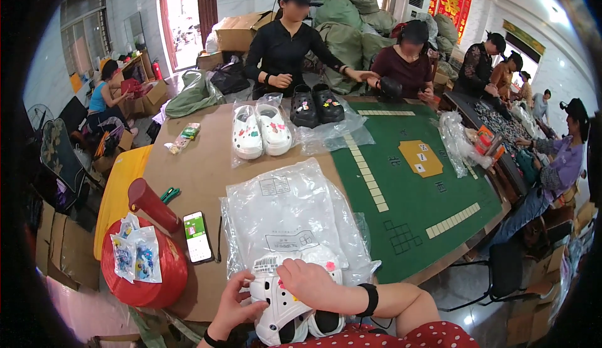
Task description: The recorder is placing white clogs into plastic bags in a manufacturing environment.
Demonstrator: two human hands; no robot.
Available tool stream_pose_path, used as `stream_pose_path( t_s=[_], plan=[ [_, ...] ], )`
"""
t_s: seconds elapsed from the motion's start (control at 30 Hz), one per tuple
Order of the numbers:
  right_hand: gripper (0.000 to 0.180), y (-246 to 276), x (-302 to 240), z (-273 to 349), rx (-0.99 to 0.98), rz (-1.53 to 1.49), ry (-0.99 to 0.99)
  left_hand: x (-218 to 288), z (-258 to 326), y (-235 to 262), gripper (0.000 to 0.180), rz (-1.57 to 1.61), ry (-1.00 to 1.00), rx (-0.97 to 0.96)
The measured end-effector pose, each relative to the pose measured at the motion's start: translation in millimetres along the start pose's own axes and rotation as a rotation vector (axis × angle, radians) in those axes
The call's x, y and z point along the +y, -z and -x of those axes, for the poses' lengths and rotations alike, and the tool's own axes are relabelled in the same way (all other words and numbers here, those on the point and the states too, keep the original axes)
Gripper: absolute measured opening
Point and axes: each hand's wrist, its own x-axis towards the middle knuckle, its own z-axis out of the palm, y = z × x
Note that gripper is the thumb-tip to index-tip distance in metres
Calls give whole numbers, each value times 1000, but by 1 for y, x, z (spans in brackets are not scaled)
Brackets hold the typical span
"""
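Note:
A pair of white clogs (pixel 266 315) with vent holes and small coloured charms lies at the table's near edge, against my body. My left hand (pixel 233 307) curves round the left side of the nearer clog, its thumb and fingers on either side of the edge. Across the clog's top lies my right hand (pixel 321 285), fingers bent and pressed together near the toe; whatever is under the fingertips is hidden. A label with a barcode (pixel 266 264) shows just beyond the toe. Under and behind the clogs spreads a clear plastic bag (pixel 282 207).
Finished-looking white clogs (pixel 261 128) and black clogs (pixel 316 106) sit on plastic farther back. At left are a phone (pixel 198 237), a red round container (pixel 141 285) with small packets (pixel 137 251), a red cup (pixel 152 205) and green snips (pixel 169 194). Co-workers sit or stand around.

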Motion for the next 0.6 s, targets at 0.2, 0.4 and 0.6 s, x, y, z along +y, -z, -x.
stream_pose_path(
  t_s=[0.2,0.4,0.6],
  plan=[
    [12,0,5,2,-68,-406,-15,-1,7,-9,68,23,14,39],
    [14,-7,-5,11,-145,-555,191,-12,5,-6,64,-18,-29,19],
    [24,3,-4,8,-320,-460,263,-9,5,-7,62,-60,-4,48]
  ],
)
